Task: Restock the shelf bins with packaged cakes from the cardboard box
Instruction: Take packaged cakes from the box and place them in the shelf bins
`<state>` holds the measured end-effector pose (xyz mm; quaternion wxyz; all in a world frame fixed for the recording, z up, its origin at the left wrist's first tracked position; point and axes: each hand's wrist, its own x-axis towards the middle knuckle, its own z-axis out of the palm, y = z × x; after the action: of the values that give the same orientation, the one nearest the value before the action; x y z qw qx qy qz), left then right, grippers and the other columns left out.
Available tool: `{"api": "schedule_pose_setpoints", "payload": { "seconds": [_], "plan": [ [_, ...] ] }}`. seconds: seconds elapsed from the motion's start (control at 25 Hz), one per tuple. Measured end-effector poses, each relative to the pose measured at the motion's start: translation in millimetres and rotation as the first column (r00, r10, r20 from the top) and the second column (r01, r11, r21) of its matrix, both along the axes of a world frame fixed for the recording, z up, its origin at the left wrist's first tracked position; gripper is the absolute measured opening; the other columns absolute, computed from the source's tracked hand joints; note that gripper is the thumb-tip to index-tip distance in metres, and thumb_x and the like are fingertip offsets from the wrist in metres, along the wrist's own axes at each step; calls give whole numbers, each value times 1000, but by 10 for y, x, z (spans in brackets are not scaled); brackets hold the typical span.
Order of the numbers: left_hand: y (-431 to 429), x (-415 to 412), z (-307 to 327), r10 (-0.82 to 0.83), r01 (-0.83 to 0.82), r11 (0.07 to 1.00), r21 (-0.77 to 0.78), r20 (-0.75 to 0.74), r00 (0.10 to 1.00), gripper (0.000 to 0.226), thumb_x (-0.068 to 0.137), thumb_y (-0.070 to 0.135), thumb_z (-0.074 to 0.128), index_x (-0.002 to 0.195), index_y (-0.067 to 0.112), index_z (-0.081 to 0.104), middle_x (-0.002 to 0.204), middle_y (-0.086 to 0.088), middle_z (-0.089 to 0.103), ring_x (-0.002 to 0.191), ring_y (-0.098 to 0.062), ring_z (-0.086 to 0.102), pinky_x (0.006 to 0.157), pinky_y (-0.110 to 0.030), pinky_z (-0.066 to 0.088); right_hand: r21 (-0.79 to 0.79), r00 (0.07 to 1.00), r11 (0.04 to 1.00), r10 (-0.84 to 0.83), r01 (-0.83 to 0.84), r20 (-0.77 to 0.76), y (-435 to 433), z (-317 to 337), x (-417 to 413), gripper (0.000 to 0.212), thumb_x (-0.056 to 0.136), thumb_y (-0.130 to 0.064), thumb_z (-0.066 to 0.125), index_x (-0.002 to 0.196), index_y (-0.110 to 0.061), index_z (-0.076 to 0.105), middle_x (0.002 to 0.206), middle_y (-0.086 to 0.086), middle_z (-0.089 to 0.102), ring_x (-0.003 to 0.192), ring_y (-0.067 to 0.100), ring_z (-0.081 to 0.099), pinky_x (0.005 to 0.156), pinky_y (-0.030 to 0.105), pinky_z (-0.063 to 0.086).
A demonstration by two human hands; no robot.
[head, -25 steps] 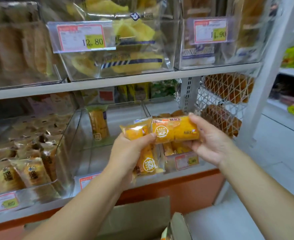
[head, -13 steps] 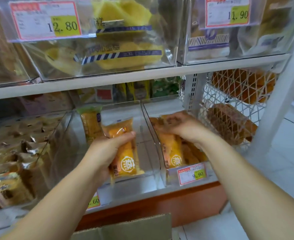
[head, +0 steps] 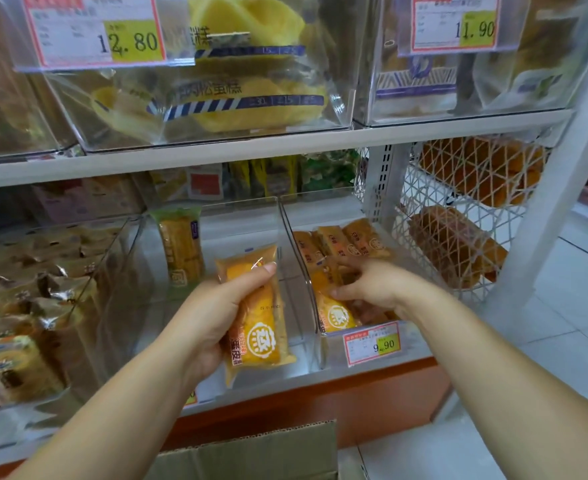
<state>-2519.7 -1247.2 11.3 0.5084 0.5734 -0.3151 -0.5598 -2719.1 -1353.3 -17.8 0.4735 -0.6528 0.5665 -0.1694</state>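
Gripping an orange cake packet (head: 258, 329) upright in the left hand (head: 213, 320), thumb pressing across its front and fingers curling round its back, at the front of the middle bin (head: 240, 223). Reaching the right hand (head: 372, 285) into the right bin (head: 301, 258), thumb and curled fingers pinching a second packet (head: 332, 311) lying at the front of that bin, just behind the price tag (head: 373, 344). Holding the two hands apart, either side of the clear wall between the bins. Looking past them at a row of packets (head: 344, 244) lying further back in the right bin, a yellow packet (head: 181, 251) leaning upright inside the middle bin, and the cardboard box (head: 251, 452) standing open below the shelf.
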Motion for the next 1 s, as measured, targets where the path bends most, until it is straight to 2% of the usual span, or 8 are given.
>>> {"api": "schedule_pose_setpoints", "payload": {
  "seconds": [0.16, 0.36, 0.48, 0.56, 0.68, 0.84, 0.88, 1.0],
  "plan": [
    [52, -27, 83, 1, -1, 1000, 22, 11, 1000, 43, 72, 37, 76, 105, 9, 69, 89, -15, 76, 77, -29, 73, 72, -39, 59, -32, 996, 998, 48, -51, -74, 20, -63, 50, 71, 88, -28, 70, 149, -25, 33, 112, -3, 61, 72, 10, 58, 71, 30, 53],
    [116, -78, 203, -5, 6, 1000, 21, -39, 999, 23, 88, 38, 64, 94, 17, 70, 74, -6, 73, 66, -21, 70, 65, -33, 55, -70, 988, 997, 18, -28, -152, 71, 37, 41, 70, 84, -33, 73, 145, -25, 40, 107, -4, 61, 68, 8, 63, 56, 21, 47],
    [109, -104, 238, -14, 14, 1000, -1, -31, 999, 25, 91, 36, 62, 97, 14, 71, 80, -7, 75, 70, -21, 71, 69, -35, 56, -231, 968, 973, -52, -6, -245, 123, 83, 29, 60, 83, -42, 72, 135, -22, 52, 102, -4, 66, 81, 16, 67, 66, 26, 53],
    [56, -150, 268, -34, 33, 999, -15, -27, 999, 30, 91, 36, 63, 105, 11, 71, 86, -7, 76, 74, -21, 72, 71, -35, 56, -360, 990, 932, -93, 48, -109, 189, 225, 10, 50, 85, -48, 66, 126, -20, 58, 107, -3, 68, 90, 16, 66, 76, 32, 55],
    [-81, -343, 380, -59, 58, 996, -70, -14, 998, 32, 94, 34, 61, 112, 9, 67, 90, -9, 75, 74, -20, 71, 67, -32, 59, -151, 935, 988, 92, -42, 341, 418, 519, 37, 39, 90, -43, 61, 119, -18, 62, 84, -7, 73, 74, 10, 69, 71, 31, 59],
    [-352, -630, 496, -103, 131, 981, -146, 182, 978, 43, 94, 46, 56, 119, 11, 63, 102, -10, 74, 83, -22, 71, 76, -34, 60, -49, 846, 997, 83, -67, 526, 456, 598, -69, 21, 90, -20, 63, 109, -11, 65, 63, -8, 67, 49, 2, 56, 53, 19, 40],
    [-433, -640, 481, -69, 149, 973, -174, 397, 915, 47, 93, 52, 54, 121, 15, 62, 107, -7, 72, 88, -19, 70, 77, -30, 59, -37, 831, 999, 1, 23, 557, 369, 597, -174, 23, 90, -18, 63, 111, -9, 64, 62, -7, 68, 48, 3, 58, 53, 20, 42],
    [-590, -513, 287, 130, 244, 939, -244, 906, 404, 51, 93, 56, 49, 137, 29, 50, 140, -1, 49, 127, -19, 47, 99, -25, 42, -140, 880, 940, -230, 311, 416, 127, 534, -514, 35, 86, -17, 69, 119, -7, 61, 78, -3, 72, 57, 5, 68, 50, 19, 51]
  ]
}}
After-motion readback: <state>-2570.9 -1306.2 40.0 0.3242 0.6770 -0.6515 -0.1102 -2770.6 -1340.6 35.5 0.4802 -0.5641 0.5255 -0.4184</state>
